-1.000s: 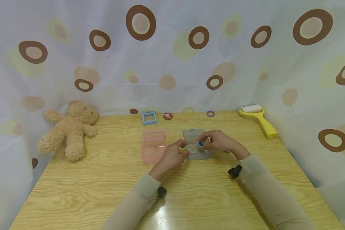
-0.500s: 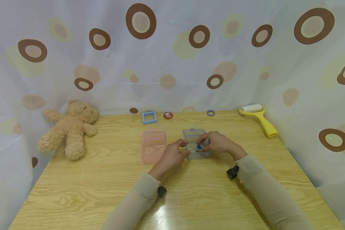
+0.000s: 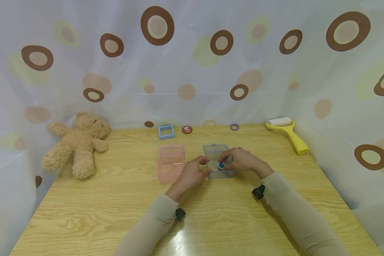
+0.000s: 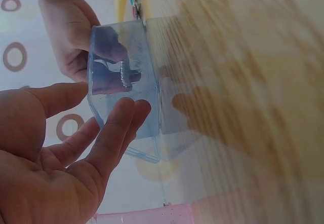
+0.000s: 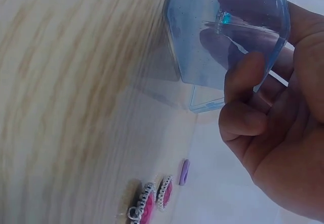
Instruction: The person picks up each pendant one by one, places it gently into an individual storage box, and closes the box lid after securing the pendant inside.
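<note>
In the head view a blue gem ornament (image 3: 221, 165) with a pale beaded rim is inside a clear bluish plastic box (image 3: 220, 175) with its lid tipped back. My right hand (image 3: 243, 160) reaches in over the box's right side and pinches the ornament between thumb and fingers. Through the box wall in the left wrist view, the ornament (image 4: 123, 73) appears edge-on, a little above the box floor. Fairly straight fingers of my left hand (image 3: 192, 173) touch the left side of the box, with the thumb at its edge.
Left of the box stands an open pink box (image 3: 171, 173). Two pink beaded ornaments (image 5: 164, 192) lie to the right. Along the back are a blue square frame (image 3: 166, 136), a red round disc (image 3: 187, 129), a purple ring (image 3: 234, 127), a yellow-handled roller (image 3: 294, 138) and a teddy bear (image 3: 81, 145).
My right hand has lowered the blue gem ornament deeper into the box, shifting slightly toward me, and the gem's face now tilts up. My left hand has stayed at the box's side.
</note>
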{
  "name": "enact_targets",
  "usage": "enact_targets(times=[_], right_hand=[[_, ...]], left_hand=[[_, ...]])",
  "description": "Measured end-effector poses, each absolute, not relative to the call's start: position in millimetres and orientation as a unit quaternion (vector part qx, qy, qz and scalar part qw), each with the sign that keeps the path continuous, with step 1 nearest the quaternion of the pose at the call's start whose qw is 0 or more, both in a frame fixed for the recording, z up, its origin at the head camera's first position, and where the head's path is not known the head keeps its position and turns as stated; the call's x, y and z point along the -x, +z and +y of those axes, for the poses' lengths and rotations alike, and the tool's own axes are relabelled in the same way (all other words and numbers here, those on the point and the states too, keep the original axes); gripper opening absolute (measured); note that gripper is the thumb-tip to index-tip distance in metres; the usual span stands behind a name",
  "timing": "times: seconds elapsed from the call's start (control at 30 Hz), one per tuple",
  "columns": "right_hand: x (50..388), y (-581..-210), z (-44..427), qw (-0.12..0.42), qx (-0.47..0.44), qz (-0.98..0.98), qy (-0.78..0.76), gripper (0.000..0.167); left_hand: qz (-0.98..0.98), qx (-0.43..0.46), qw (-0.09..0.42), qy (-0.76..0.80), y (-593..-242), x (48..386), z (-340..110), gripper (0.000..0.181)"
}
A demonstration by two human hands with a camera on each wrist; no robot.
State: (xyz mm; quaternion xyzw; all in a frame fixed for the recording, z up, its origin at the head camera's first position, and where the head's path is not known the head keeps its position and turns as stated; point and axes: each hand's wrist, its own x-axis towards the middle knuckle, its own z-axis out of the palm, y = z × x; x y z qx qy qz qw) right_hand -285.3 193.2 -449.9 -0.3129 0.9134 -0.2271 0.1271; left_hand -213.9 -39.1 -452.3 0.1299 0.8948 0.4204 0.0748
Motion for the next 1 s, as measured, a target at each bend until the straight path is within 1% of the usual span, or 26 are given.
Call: enact_targets(times=[0.63,1.0], right_hand=[[282.3,-442.5,195.7,0.146,0.304,0.909,-0.245,0.027],[283.5,-434.9,210.6,0.122,0.287,0.908,-0.28,0.03]], left_hand=[[0.898,-0.129,0.067,0.416,-454.5,213.7,-38.0,0.039],[0.9,-0.125,0.06,0.412,-452.4,212.2,-37.0,0.038]])
